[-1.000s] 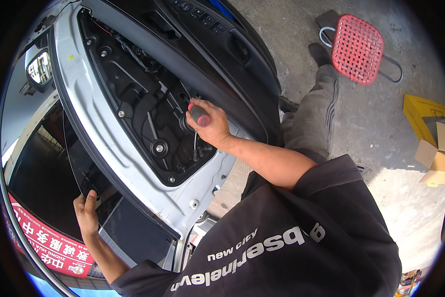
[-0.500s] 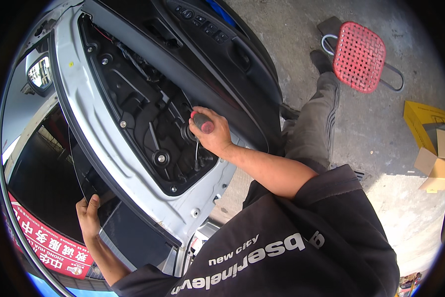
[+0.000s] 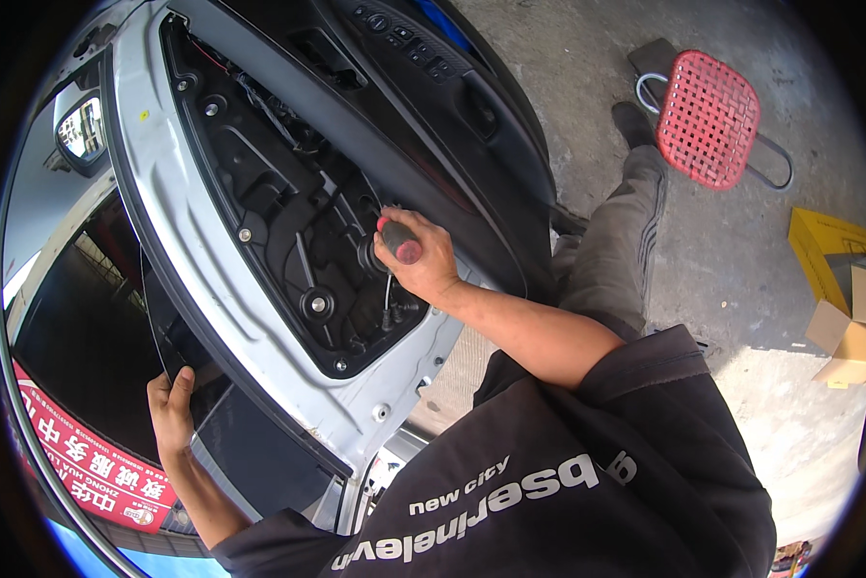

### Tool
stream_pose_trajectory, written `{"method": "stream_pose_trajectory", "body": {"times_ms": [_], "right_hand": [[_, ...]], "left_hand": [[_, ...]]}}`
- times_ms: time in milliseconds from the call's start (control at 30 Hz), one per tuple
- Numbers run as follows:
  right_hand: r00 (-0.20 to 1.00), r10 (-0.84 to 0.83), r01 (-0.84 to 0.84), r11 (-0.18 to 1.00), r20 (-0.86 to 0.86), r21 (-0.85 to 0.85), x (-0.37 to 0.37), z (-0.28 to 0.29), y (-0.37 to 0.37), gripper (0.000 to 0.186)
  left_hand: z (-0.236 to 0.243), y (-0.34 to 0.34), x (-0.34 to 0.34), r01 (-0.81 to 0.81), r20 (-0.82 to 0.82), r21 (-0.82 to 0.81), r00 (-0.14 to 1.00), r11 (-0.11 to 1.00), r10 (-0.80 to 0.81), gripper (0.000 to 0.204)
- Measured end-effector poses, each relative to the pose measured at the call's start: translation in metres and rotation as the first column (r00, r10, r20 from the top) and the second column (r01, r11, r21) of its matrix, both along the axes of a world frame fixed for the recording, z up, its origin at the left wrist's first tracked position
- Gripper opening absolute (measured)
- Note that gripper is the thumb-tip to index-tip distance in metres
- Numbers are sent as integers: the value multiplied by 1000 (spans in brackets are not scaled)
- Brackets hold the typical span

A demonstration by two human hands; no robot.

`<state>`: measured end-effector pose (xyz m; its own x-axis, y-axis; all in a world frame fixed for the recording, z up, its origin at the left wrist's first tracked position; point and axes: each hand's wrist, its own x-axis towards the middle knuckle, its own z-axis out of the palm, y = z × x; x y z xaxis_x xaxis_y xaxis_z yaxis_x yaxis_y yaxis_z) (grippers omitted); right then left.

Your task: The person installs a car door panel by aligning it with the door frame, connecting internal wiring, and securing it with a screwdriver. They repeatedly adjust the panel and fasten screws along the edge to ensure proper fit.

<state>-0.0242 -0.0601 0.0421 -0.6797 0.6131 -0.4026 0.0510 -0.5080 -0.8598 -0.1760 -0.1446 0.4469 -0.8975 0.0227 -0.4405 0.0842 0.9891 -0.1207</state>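
Note:
A white car door [image 3: 163,164] stands with its dark inner plate [image 3: 283,193] exposed. My right hand [image 3: 425,265] is closed around a screwdriver [image 3: 400,238] with a red and dark grey handle, held over the lower right part of that plate, beside a round fitting and a cable; its tip is hidden. My left hand [image 3: 173,414] grips the edge of a dark glass pane [image 3: 158,318] on the outer side of the door, thumb over the edge. A detached black trim panel [image 3: 433,144] with switches lies along the door's inner side.
A red woven-seat stool [image 3: 707,116] stands on the concrete floor [image 3: 722,270] to the right of my leg. Cardboard boxes [image 3: 828,260], yellow and brown, lie at the right edge. A side mirror [image 3: 83,135] sticks out at the upper left.
The view has shifted slightly. Both hands keep their holds, the right on the screwdriver and the left on the glass edge, with little visible movement against the door.

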Motion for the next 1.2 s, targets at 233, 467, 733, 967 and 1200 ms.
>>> {"method": "stream_pose_trajectory", "body": {"times_ms": [233, 467, 733, 967, 1200], "right_hand": [[998, 49, -48, 999, -32, 23, 5, 1, 2, 39], [1000, 8, -7, 1000, -27, 17, 6, 5, 3, 36], [999, -5, 9, 997, -52, 73, 11, 6, 6, 33], [997, 30, -27, 999, -74, 41, 39, 11, 23, 34], [990, 138, -138, 990, 15, -19, 62, 17, 76, 32]], "left_hand": [[0, -2, -4, 14, -7, -53, 1000, 998, -15, 45], [-3, -1, -4, 19, -20, -54, 1000, 998, -20, 48], [-6, -1, -9, 38, 11, -33, 999, 999, -37, 49], [-12, 11, 0, -19, 39, 42, 999, 999, 17, 49], [-10, 30, 4, 2, 35, -94, 999, 996, 2, 47]]}}
